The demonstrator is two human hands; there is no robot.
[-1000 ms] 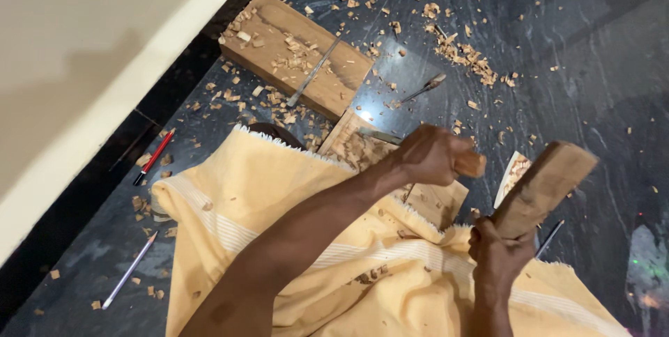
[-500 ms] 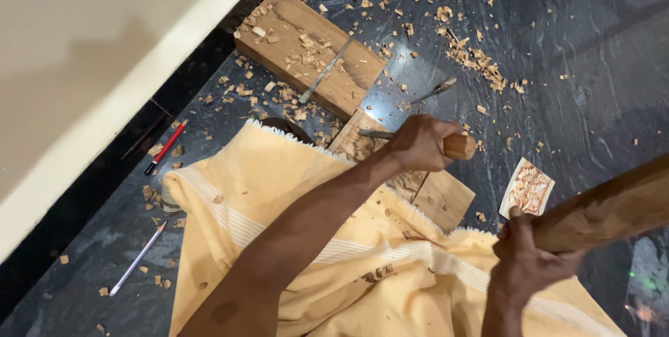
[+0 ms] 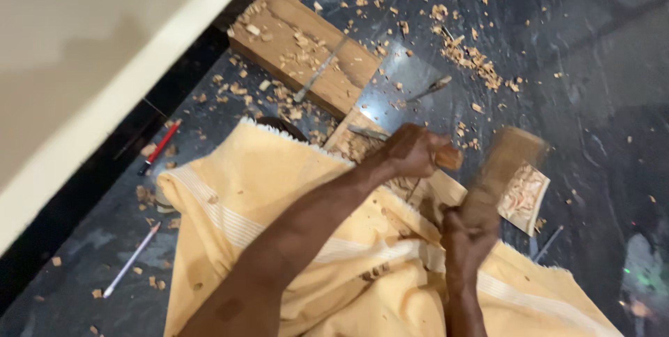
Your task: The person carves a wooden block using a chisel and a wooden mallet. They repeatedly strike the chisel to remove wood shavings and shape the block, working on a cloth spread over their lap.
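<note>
The left hand [image 3: 412,150] is clenched around a wooden-handled chisel [image 3: 446,158], its blade on a pale carved wooden piece [image 3: 390,163] beside the yellow cloth [image 3: 265,190]. Just right, the right hand [image 3: 468,229] grips a blurred brown wooden mallet [image 3: 503,163] above the dark, chip-strewn floor [image 3: 592,86].

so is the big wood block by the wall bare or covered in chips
Covered in part: pale chips and a thin metal tool lie across the wood block.

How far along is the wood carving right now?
Plenty has been cut: wood chips litter the dark floor, and a small carved panel lies finished-looking beside the work. In hand: the left hand grips a chisel handle on the workpiece, the right hand swings a blurred wooden mallet. The workpiece is mostly hidden, so what remains is unclear.
</note>
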